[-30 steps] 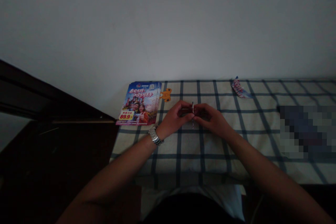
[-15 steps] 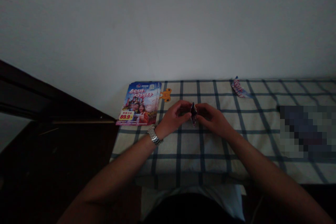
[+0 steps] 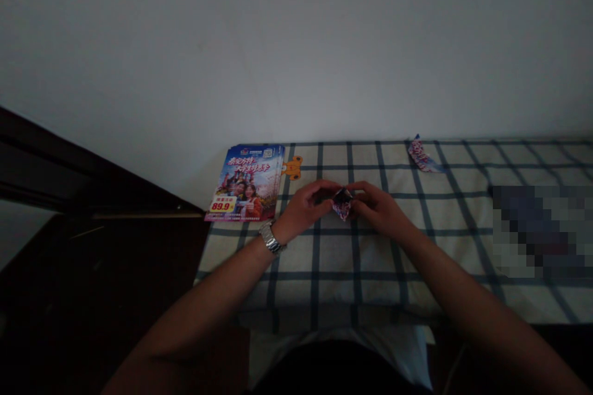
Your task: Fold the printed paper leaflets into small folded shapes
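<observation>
Between both hands is a small folded piece of printed paper (image 3: 343, 205), pink and dark, with its upper side spread into a pocket-like shape. My left hand (image 3: 309, 210), with a metal-banded watch (image 3: 271, 239) at the wrist, pinches its left side. On the right side my right hand (image 3: 377, 210) grips it with thumb and fingers. Both hands are above the checked cloth, and some fingertips are hidden behind the paper. A stack of printed flyers (image 3: 245, 185) lies to the left of my left hand.
The checked cloth (image 3: 333, 253) covers a table against a pale wall (image 3: 296, 49). An orange bear-shaped piece (image 3: 291, 168) lies beside the flyers. At the back right is a torn strip of printed paper (image 3: 421, 157). A blurred dark object (image 3: 532, 228) sits at the right.
The folded paper has gone from a narrow upright diamond to a wider shape, showing more of its pink printed face. Both hands have shifted only slightly.
</observation>
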`<state>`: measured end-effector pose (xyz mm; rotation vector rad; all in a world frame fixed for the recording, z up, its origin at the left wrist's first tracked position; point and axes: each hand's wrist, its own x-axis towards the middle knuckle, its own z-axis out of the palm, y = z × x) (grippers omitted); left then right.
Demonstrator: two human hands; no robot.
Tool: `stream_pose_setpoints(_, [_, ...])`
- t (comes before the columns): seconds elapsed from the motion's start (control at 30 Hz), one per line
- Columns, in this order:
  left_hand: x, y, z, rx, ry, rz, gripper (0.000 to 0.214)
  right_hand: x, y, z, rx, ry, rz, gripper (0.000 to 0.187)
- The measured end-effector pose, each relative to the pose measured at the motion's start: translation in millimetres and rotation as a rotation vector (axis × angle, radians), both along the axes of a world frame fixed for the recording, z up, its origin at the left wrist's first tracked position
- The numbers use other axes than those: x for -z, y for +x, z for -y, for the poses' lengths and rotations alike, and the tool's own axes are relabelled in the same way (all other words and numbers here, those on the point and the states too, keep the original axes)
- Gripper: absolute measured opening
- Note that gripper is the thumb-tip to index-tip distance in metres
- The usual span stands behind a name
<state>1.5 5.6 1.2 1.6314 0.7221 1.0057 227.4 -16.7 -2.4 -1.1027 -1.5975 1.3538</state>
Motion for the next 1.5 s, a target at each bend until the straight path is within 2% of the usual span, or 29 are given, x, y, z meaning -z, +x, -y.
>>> stream_pose_setpoints(0.33, [0.2, 0.2, -0.6, -0.031, 0.108, -0.093, 0.024, 1.0, 1.0, -3.4, 0.032, 0.019, -0.066, 0.023])
stream_pose_setpoints(0.6, [-5.6, 0.8, 2.0, -0.025, 0.051, -0.132, 0.028, -0.6, 0.8, -4.9, 0.061, 0.059, -0.093, 0.023])
stream_pose_setpoints(0.9, [-2.6, 0.6, 2.0, -0.098, 0.146, -0.204, 0.034, 0.7, -2.3, -2.1, 0.068, 0.013, -0.056, 0.035])
stream_pose_setpoints(1.1, [-3.8, 1.2, 3.4, -0.090, 0.154, -0.213, 0.019, 2.6, -5.4, -1.8, 0.060, 0.031, -0.042, 0.035])
stream_pose_setpoints(1.17, [-2.2, 2.8, 3.9, -0.087, 0.126, -0.161, 0.015, 3.0, -6.3, -1.3, 0.061, 0.038, -0.048, 0.035])
stream_pose_setpoints(1.3, [-0.9, 5.7, 3.5, -0.133, 0.005, -0.033, 0.027, 3.0, -7.5, 1.2, 0.033, 0.044, -0.037, 0.035])
stream_pose_setpoints(1.5, [-3.8, 3.1, 1.2, -0.141, -0.029, -0.176, 0.024, 2.3, -7.0, 4.7, -0.004, 0.095, 0.087, 0.031])
